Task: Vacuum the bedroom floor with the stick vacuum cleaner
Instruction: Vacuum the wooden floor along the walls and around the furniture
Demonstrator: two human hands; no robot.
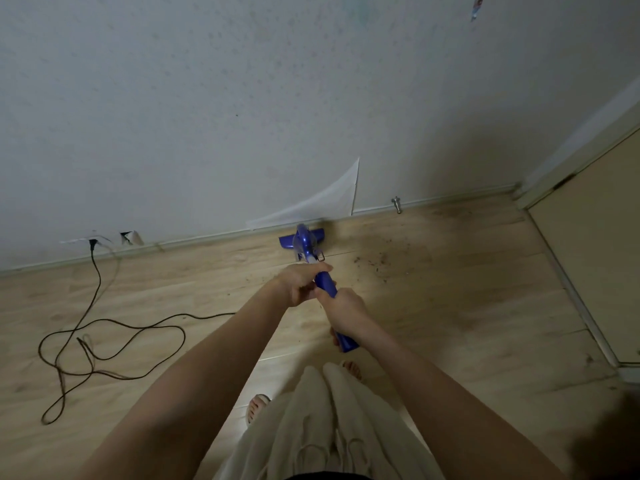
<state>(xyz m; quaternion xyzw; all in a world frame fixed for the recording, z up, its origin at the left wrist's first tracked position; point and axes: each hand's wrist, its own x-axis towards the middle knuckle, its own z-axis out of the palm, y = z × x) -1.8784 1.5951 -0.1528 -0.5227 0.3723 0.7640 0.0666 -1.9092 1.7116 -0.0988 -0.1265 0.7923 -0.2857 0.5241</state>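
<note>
At frame centre both hands wrap the vacuum (325, 282): left hand (302, 282) high on its stiff blue stick, right hand (344, 311) lower, a likely light, rigid tool best steered 2-handed.

A pale speckled wall (242, 98) fills the upper frame. Low at its centre, a flap of wallpaper (329, 199) has peeled away and curls outward. Just right of it a small metal doorstop (397, 204) stands at the baseboard (207, 239). At lower left of the wall sit two damaged-looking outlets (130, 238), though the view is too blurred to be sure. At the right edge is a beige door (595, 244). A small sticker (477, 8) sits at the upper right.
</note>
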